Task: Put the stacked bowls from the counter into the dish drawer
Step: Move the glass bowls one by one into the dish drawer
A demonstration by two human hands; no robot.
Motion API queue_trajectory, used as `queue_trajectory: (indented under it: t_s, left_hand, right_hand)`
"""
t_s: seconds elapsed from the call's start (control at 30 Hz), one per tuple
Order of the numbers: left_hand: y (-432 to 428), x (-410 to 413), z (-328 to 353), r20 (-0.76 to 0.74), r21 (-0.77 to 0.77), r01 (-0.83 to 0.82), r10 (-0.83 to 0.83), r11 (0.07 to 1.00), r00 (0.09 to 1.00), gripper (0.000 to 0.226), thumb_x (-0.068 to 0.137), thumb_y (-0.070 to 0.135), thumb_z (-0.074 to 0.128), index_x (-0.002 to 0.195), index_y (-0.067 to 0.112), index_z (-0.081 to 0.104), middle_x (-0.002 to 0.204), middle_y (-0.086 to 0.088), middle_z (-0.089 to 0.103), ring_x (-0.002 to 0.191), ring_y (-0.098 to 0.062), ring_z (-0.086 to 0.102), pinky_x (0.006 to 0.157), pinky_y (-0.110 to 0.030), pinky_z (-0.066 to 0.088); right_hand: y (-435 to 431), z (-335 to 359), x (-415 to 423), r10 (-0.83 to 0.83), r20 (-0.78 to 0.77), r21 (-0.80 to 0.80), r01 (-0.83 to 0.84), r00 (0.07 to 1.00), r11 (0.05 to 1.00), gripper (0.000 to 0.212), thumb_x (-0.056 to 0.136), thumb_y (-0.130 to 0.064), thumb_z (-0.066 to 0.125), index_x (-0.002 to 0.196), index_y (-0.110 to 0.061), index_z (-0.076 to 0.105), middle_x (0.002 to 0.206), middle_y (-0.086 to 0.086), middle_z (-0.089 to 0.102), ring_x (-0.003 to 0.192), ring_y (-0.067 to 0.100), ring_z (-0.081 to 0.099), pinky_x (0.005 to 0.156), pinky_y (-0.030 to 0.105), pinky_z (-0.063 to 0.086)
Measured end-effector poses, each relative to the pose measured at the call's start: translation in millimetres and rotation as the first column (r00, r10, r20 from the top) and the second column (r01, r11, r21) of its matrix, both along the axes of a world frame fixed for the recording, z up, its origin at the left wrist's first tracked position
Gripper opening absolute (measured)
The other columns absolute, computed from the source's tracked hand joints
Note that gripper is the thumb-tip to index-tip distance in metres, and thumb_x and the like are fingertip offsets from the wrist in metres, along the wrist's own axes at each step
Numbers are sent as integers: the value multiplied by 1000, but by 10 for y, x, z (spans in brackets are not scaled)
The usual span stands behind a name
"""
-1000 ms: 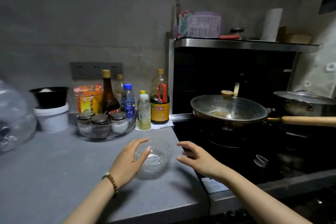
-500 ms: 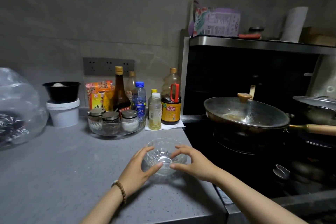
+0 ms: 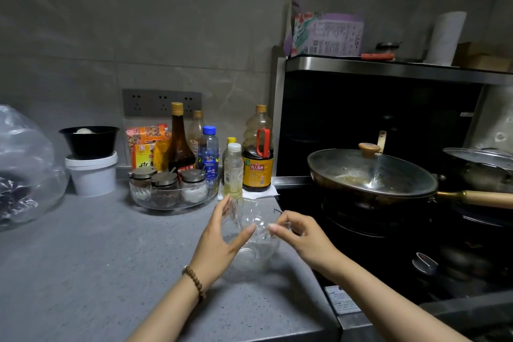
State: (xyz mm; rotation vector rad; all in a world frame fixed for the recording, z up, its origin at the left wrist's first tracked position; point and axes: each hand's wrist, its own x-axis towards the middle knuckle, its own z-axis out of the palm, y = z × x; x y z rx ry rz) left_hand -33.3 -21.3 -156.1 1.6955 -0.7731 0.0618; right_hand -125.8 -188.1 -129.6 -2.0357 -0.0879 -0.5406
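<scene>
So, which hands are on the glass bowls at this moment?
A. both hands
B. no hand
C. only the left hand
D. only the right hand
A: the left hand curls round one side of the glass bowls, and the right hand pinches the rim on the opposite side.

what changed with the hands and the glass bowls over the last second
Both hands closed in on the glass bowls: a second ago they hovered apart on either side, now the left hand and right hand grip the rim. Whether the bowls have left the counter is unclear. The soy sauce bottle, spice-jar tray and lidded wok stayed put.
</scene>
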Motion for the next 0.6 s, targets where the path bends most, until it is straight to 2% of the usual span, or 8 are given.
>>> queue_trajectory:
  t_s: [0.07,0.13,0.17,0.23,0.27,0.33,0.4,0.6]
  left_hand:
    - [-137,-96,104,-41,-87,35,-39,996,998,93,65,58,66,143,34,22,140,20,31,128,0,33,104,-20,28]
    - [-310,-211,197,-78,-146,80,-93,986,993,88,66,53,66,141,32,24,140,16,35,125,-1,38,100,-16,31]
    - [-409,-275,235,-95,-164,116,-132,980,987,84,67,52,64,139,32,28,140,14,39,122,0,43,97,-15,34]
    - [-623,-429,281,-141,-204,204,-235,957,962,80,63,60,64,133,35,34,139,10,45,116,4,50,94,-20,44]
    - [-730,-520,297,-173,-227,249,-291,941,941,88,57,67,65,133,35,34,138,9,45,115,4,52,91,-25,49]
    - [-943,-708,310,-231,-260,321,-381,911,895,111,44,75,69,138,31,31,135,10,47,108,2,58,78,-23,56]
    - [-1169,-914,300,-245,-270,368,-433,890,868,111,43,73,72,137,30,32,128,13,52,98,5,63,70,-19,55]
    - [-1816,-1623,175,-300,-257,507,-566,823,767,82,53,62,72,123,37,37,113,18,55,90,7,65,68,-16,54]
  right_hand:
    - [-70,122,-120,13,23,116,-15,1000,993,16,86,-16,65,70,-17,62,69,-6,62,71,4,56,73,15,45]
    - [-165,232,-285,14,27,188,-18,1000,982,17,86,-20,64,70,-18,62,67,-9,63,68,0,57,69,10,45]
    - [-221,276,-384,12,26,216,-17,1000,976,17,86,-22,64,69,-18,62,68,-10,63,68,-2,57,69,8,45]
    - [-354,339,-611,1,16,267,-5,1000,964,17,82,-29,64,68,-20,62,71,-8,64,71,-1,58,71,8,47]
    - [-427,355,-735,-8,3,287,7,1000,958,17,79,-34,64,68,-21,63,74,-6,64,74,1,59,74,9,48]
    - [-595,361,-1001,-30,-35,318,39,999,947,19,75,-41,65,69,-22,65,79,-3,66,81,4,61,80,14,49]
    - [-788,341,-1287,-68,-75,320,88,995,943,24,73,-47,65,73,-23,67,86,-3,69,87,6,62,86,20,48]
    - [-1378,205,-2210,-166,-204,211,209,965,955,50,75,-58,62,101,-18,74,111,-5,72,114,6,61,105,27,37]
